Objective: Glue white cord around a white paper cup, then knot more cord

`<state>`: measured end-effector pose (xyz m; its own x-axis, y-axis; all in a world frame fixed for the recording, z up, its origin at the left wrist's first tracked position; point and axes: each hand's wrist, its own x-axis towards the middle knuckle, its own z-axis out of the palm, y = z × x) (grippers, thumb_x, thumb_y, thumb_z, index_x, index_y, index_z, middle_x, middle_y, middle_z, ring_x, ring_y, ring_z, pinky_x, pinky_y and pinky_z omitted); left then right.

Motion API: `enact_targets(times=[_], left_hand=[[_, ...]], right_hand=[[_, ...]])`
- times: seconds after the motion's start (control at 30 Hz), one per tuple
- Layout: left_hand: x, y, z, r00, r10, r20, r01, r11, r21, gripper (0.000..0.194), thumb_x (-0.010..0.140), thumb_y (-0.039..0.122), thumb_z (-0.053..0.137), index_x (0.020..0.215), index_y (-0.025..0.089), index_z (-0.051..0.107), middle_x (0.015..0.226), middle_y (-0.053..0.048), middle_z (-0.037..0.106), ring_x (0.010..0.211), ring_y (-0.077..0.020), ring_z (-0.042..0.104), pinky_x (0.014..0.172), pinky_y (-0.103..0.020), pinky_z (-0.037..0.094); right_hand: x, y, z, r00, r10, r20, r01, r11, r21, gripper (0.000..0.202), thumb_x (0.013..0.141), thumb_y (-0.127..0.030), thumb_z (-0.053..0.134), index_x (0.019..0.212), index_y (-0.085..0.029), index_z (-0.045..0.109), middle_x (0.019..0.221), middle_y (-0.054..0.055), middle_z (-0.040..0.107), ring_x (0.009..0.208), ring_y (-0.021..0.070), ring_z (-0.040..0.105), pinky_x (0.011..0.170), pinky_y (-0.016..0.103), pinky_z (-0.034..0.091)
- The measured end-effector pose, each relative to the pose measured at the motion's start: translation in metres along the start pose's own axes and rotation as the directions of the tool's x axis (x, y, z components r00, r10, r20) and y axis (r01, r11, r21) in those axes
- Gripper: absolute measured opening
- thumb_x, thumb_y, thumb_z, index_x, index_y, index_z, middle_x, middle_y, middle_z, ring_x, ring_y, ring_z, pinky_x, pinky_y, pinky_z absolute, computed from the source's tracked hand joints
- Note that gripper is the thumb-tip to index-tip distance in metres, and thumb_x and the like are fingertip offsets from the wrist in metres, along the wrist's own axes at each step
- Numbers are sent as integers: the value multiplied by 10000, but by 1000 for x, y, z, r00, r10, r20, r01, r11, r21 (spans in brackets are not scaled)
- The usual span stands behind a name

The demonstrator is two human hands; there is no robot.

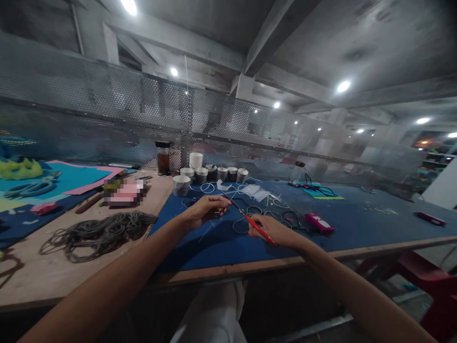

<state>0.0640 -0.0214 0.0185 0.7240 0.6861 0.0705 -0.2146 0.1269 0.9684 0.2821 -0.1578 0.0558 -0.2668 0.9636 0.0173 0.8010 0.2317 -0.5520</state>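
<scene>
Head view: the right hand [273, 232] is gripping a red-handled tool [250, 220], its fingers closed round the handle. The tool's long axis is running up and to the left, with the dark tip ending just beside the left hand [205, 209]. The left hand is pinching a thin white strand [209, 227], which is trailing down toward the blue mat [357, 224] on the tabletop [43, 281]. Both hands are hovering near each other over the mat, the left one nearer the strand. A heap of dark rings [103, 231] is lying well to the left.
</scene>
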Motion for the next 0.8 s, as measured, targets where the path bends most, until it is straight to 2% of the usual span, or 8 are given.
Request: enact_targets(times=[0.2,0.57,0.67,0.8], left_hand=[[0,1,0,1000,-10,-6,10,1000,6,222,697,257,792,873,135,736,650,4,615,616,-85,533,563,-197,380],[1,-4,3,996,-39,-76,43,998,42,226,681,289,793,816,119,729,604,16,582,546,-69,484,503,-191,318],[2,-5,4,994,-54,-100,60,996,59,231,661,290,803,789,113,725,590,17,582,522,-66,475,492,-197,307],[1,-5,8,990,-73,-119,82,994,78,241,643,296,803,774,111,720,559,23,569,490,-65,459,470,-201,278]], right_hand=[[0,-4,-1,999,15,32,-15,1000,-14,100,814,-231,568,882,-161,586,873,22,625,769,170,565,689,262,395],[3,-2,5,999,23,31,-22,998,-57,108,850,-268,573,817,-169,550,864,38,631,781,177,577,707,261,402],[4,2,10,1000,19,2,-19,996,-90,141,859,-285,563,774,-179,527,814,21,615,729,157,559,667,248,383],[2,1,15,997,77,-2,-77,992,-103,196,865,-282,541,710,-191,463,711,-10,565,598,121,511,579,229,335]])
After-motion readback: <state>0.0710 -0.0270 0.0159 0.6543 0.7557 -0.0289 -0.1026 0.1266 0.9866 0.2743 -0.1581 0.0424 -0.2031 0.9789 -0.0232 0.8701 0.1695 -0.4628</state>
